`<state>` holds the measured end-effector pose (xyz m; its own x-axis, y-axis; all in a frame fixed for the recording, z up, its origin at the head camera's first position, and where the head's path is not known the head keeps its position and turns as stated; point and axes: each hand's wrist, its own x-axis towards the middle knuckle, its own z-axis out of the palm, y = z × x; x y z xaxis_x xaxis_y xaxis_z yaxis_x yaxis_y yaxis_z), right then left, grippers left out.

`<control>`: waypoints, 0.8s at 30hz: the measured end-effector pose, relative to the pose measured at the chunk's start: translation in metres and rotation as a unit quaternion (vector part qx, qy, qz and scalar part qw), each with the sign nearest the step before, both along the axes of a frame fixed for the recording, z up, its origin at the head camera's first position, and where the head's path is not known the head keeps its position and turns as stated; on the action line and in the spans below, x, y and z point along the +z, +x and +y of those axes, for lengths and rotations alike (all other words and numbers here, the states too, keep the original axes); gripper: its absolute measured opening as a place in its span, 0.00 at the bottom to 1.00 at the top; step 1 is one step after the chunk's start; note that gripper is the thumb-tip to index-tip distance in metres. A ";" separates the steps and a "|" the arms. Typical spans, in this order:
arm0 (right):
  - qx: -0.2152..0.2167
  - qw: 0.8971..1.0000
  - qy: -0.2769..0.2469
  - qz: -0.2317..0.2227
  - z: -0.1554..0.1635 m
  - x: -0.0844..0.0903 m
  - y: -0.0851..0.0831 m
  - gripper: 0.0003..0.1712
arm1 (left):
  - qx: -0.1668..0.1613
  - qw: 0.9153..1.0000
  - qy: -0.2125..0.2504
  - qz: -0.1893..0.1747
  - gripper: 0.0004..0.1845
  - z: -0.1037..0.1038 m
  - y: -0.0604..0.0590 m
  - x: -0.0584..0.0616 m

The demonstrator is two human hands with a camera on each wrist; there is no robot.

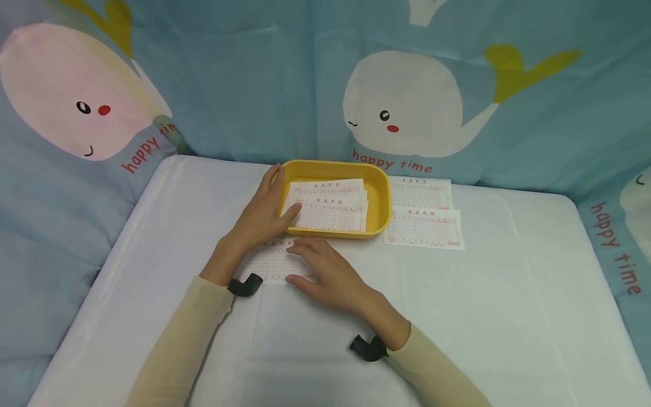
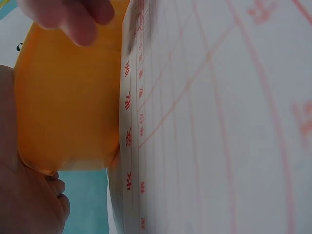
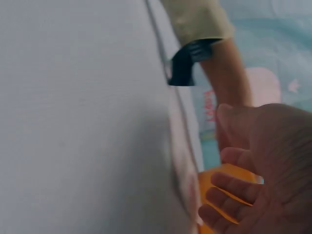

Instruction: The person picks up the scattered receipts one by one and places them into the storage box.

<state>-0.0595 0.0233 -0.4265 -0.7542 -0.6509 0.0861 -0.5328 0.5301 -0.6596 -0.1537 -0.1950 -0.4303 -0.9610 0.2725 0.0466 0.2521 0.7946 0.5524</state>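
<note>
A yellow tray (image 1: 378, 198) stands at the back of the table with several printed receipt slips (image 1: 330, 217) inside. My left hand (image 1: 261, 215) grips its front left corner, thumb over the rim and fingers along the outer left side. In the left wrist view, the tray's orange-looking wall (image 2: 68, 107) rises behind a receipt slip (image 2: 195, 146). That slip lies on the table in front of the tray, partly covered by my hands in the head view. Above its right end hovers my right hand (image 1: 333, 277), fingers loosely bent and apart, holding nothing.
Two more receipt slips (image 1: 424, 229) lie right of the tray, the nearer one just below the other. A white cloth (image 1: 508, 316) covers the table. Behind it hangs a blue curtain (image 1: 244, 85) printed with whales. Each wrist carries a black strap piece (image 1: 368, 347).
</note>
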 end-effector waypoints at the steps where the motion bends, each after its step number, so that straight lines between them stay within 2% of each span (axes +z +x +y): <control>1: 0.000 1.000 0.010 0.005 -0.002 -0.001 0.000 0.30 | 0.000 1.000 0.001 -0.001 0.51 0.000 0.000 0.001; 7: -0.014 0.997 0.069 0.032 -0.007 -0.010 -0.002 0.30 | 0.002 1.000 0.003 -0.004 0.51 0.001 0.001 0.002; 13: -0.028 0.995 0.092 0.038 -0.007 -0.014 -0.003 0.37 | 0.004 1.000 -0.004 -0.006 0.51 0.002 0.002 0.002; 21: -0.042 0.995 0.079 0.043 -0.005 -0.014 -0.004 0.43 | 0.003 1.000 -0.005 -0.004 0.51 0.001 0.003 0.004; 24: -0.047 0.995 0.076 0.032 -0.005 -0.013 -0.004 0.47 | 0.003 1.000 -0.005 -0.004 0.51 0.001 0.003 0.005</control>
